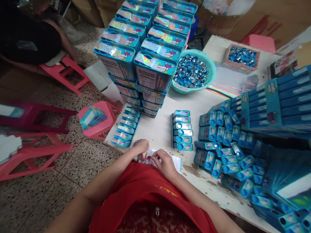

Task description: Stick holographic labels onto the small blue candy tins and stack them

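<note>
At the table's near edge, my left hand (141, 146) is closed with a shiny holographic strip (144, 156) at its fingers. My right hand (164, 162) is just to the right, thumb and fingertips drawn together close to the strip; what they pinch is too small to make out. Under both hands lies a pale, shiny sheet (178, 163), partly covered by them. Beyond my left hand stands a row of small blue boxes (125, 127) with shiny strips on their tops. Another row of blue boxes (182, 132) stands ahead of my right hand.
Tall stacks of blue cartons (155, 69) rise at the back. Beside them is a turquoise basin (212, 72) of blue and silver caps, then a smaller box (243, 66) of caps. Many small blue boxes (228, 155) crowd the right. Pink stools (97, 129) and a seated person are left.
</note>
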Tool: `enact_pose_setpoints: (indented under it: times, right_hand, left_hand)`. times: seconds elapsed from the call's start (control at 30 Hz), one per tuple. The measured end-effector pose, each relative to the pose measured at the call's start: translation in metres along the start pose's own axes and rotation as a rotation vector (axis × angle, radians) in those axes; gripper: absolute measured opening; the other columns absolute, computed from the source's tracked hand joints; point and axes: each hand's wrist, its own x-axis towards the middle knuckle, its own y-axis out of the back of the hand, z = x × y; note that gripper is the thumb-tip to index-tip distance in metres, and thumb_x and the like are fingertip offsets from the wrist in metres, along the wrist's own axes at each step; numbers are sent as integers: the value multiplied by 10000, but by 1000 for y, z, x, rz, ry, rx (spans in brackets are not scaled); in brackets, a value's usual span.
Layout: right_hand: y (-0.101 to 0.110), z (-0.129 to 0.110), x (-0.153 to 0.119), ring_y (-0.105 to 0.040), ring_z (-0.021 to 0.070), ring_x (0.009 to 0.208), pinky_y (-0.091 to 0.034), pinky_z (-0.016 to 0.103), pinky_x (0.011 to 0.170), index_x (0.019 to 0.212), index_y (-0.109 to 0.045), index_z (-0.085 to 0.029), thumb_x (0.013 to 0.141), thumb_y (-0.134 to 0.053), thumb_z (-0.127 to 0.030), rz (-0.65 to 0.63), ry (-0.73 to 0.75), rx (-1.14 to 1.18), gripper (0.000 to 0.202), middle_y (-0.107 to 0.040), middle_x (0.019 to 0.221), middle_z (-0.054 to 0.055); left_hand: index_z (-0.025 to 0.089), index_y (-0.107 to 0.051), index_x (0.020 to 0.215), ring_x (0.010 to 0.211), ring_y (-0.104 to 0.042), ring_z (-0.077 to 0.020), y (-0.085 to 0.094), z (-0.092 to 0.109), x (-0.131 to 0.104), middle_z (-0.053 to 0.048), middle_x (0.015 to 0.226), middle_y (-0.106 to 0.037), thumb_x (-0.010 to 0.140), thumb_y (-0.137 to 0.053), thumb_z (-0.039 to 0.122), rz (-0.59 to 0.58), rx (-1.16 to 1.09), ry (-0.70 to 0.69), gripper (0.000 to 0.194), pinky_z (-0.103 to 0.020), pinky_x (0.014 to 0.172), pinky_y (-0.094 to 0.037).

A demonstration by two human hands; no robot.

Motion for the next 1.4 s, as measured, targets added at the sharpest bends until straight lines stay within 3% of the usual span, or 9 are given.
enact_pose_setpoints:
  times: [0.17,0.23,0.33,0.53,0.73,0.9,1.1,1.23,1.4]
  right_hand:
    - [48,-13,10,-528,127,605,-422,249,603,718,-571,-197,825,-573,-346,262,-141,232,183,-586,668,-1]
    - [63,-8,17,-533,128,608,-429,251,605,727,-572,-194,797,-596,-378,351,-213,311,198,-593,673,-3]
    - [78,7,29,-518,126,584,-422,251,582,725,-573,-187,752,-619,-418,473,-326,394,237,-583,643,-13]
    - [96,40,54,-446,123,541,-377,252,547,716,-583,-177,703,-619,-444,632,-461,361,269,-522,580,-35]
    - [104,55,73,-486,221,862,-376,360,816,670,-636,-187,687,-632,-400,740,-456,75,214,-551,823,54]
    - [103,65,84,-459,250,987,-336,379,905,668,-651,-185,651,-658,-315,747,-551,67,132,-529,972,90]
    - [101,79,90,-518,211,877,-383,330,846,657,-592,-183,642,-614,-293,722,-568,156,113,-573,834,54]
    - [103,82,91,-536,189,742,-417,310,715,806,-541,-185,558,-676,-328,743,-676,231,316,-586,824,26]
    - [105,83,88,-542,195,767,-419,321,729,867,-525,-189,592,-638,-348,697,-624,227,337,-595,891,46]
  left_hand:
    - [184,-584,1124,1080,-526,-199,7,20,-18,-101,1179,-592,889,-352,362,274,-454,-276,376,-328,907,-411]
    - [174,-544,1139,951,-578,-167,9,35,-19,-74,1071,-628,853,-421,409,177,-789,-453,390,-289,815,-458]
    - [144,-586,870,602,-549,-115,15,58,-9,9,659,-592,762,-532,434,-11,-958,-464,314,-233,589,-452]
    - [141,-600,772,447,-461,-92,40,86,25,52,490,-484,759,-460,408,55,-859,-451,302,-210,476,-373]
    - [146,-612,705,468,-449,-99,54,102,43,39,495,-494,757,-433,387,210,-634,-350,305,-212,477,-329]
    - [166,-596,676,490,-455,-109,53,107,56,35,483,-481,772,-408,350,223,-606,-310,280,-213,488,-322]
    - [173,-530,696,409,-412,-85,41,118,64,42,482,-471,807,-351,344,125,-714,-206,272,-193,442,-324]
    - [173,-549,763,395,-452,-106,39,117,71,29,474,-503,828,-340,384,83,-653,-160,304,-211,444,-355]
    - [147,-612,863,765,-621,-228,36,102,67,-83,732,-647,782,-487,360,165,-514,-109,260,-319,684,-466]
